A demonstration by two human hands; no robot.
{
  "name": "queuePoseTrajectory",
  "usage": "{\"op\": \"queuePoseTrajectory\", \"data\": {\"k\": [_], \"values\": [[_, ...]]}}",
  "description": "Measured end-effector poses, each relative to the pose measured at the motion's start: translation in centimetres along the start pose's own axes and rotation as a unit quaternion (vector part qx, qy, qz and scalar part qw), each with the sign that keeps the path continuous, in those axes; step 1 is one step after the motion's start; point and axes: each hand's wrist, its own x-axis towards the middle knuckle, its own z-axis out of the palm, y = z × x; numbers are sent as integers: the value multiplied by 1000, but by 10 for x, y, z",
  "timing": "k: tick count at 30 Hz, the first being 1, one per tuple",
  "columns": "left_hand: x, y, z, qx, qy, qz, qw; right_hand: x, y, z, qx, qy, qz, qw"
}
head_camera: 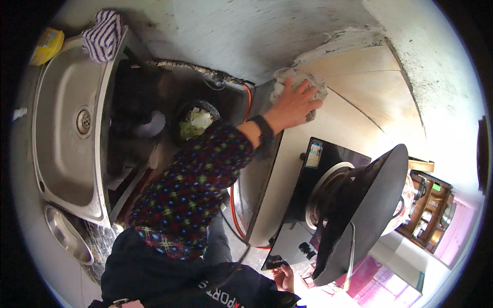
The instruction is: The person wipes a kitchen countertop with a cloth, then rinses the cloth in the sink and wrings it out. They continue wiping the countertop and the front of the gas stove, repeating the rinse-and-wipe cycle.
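Note:
My left hand, in a patterned sleeve with a dark wristband, presses on a crumpled greyish cloth with its fingers spread over it. The cloth lies at the back corner of the pale countertop, by the wall. Near the front corner of a black glass-topped gas stove, my right hand has its fingers bent; its grip is unclear. A large dark wok stands tilted over the stove, with a long-handled utensil against it.
At left is a steel sink, with a striped cloth and a yellow container at its rim. A steel bowl is below it. Between sink and counter, a dark container holds vegetable scraps. An orange hose runs down beside the counter.

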Motion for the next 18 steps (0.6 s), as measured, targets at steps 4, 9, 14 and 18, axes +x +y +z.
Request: {"op": "queuePoseTrajectory", "data": {"k": [4,9,14,18], "values": [[-6,10,7,-18,-48,-33,998,-2,-5,-2,-26,48,34,998],[-77,60,-5,-27,-80,-41,996,0,-9,-14,-43,0,42,998],[-165,124,-38,2,-73,-15,997,18,-16,-35,-148,-117,51,981],[-215,162,-50,7,-65,-51,997,28,-19,-42,-163,-190,53,967]]}}
